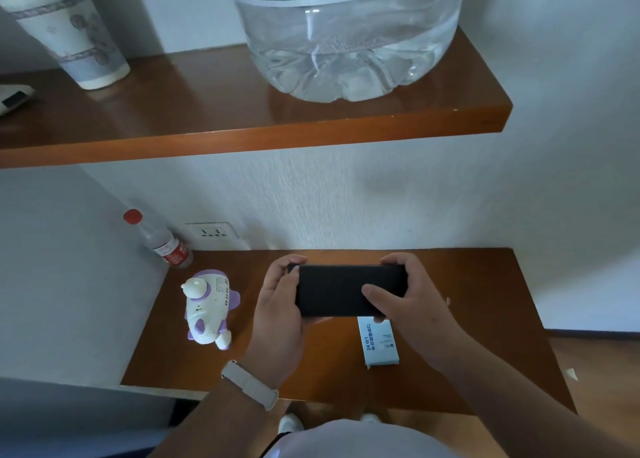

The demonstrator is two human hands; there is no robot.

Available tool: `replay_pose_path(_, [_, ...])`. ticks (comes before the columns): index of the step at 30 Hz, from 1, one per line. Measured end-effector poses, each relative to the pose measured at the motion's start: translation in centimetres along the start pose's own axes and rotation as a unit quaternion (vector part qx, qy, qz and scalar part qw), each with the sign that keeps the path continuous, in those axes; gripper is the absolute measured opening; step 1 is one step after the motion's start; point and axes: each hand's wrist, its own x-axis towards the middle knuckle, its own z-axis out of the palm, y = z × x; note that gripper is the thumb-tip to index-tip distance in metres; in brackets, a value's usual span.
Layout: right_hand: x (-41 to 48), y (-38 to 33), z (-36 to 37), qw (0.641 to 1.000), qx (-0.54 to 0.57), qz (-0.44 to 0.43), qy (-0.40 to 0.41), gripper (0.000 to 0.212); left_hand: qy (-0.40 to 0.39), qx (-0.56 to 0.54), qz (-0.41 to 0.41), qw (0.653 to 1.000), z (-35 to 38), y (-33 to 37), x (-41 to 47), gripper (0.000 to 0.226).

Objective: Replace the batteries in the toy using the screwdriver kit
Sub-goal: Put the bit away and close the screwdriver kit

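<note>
- hands both up over the lower wooden shelf (485, 319), sharing one flat black case (346, 289), held level and lengthwise across the view.
- left hand (280, 305) closed around the case's left end: fingers (294, 260) curl over the far edge, thumb lies on the top face near the left corner. pale fabric wristband (251, 385) on that wrist.
- right hand (412, 301) closed around the right end: fingers wrap the far right corner, thumb pressed flat on the top face, pointing left.
- case shows no seam or opening from this angle; cannot tell whether it is open or closed.
- toy (207, 307), white and purple, animal-shaped, rests on the shelf left of the left hand, apart from it, untouched.
- small white box (379, 343) with blue print lies flat on the shelf just below the case, partly under the right hand.
- small clear bottle (162, 244) with red cap and red label stands in the back left corner, near a wall socket (213, 232).
- upper shelf (242, 142): large clear water jug (349, 41) with green label band, and a patterned pale vase (69, 31) to the left.
- white shoe (291, 423) visible below the shelf edge.
</note>
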Motion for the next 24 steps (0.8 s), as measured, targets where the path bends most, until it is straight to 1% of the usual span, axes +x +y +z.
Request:
replay_pose_path(4, [-0.1,-0.1,-0.9,1.000,-0.002,0.009,-0.003,0.038,0.016,-0.013,-0.006,1.000,0.2,0.1,0.0,0.034])
replay_pose_path(10, [0.3,-0.6,-2.6,0.999,-0.030,0.016,-0.024,0.028,0.013,0.006,0.017,1.000,-0.2,0.3,0.4,0.023])
replay_pose_path(14, [0.5,-0.6,-2.9,0.997,-0.069,-0.001,-0.015,0.020,0.002,0.034,0.039,0.999,-0.6,0.6,0.5,0.027])
replay_pose_path(15, [0.6,-0.6,-3.1,0.998,-0.059,0.001,-0.019,0.016,0.006,0.037,0.040,0.999,-0.7,0.6,0.6,0.026])
replay_pose_path(18, [0.6,-0.5,-3.6,0.997,0.036,0.035,-0.052,0.007,0.027,0.028,0.042,0.998,-1.1,0.7,0.7,0.022])
replay_pose_path(21, [0.8,-0.6,-4.6,0.994,0.083,0.042,-0.061,0.006,0.047,0.002,0.044,0.998,-1.8,1.3,0.8,0.014])
replay_pose_path(24, [1.2,-0.8,-5.5,0.993,0.106,0.038,-0.041,0.014,0.051,-0.013,0.047,0.997,-2.6,2.0,0.9,0.013])
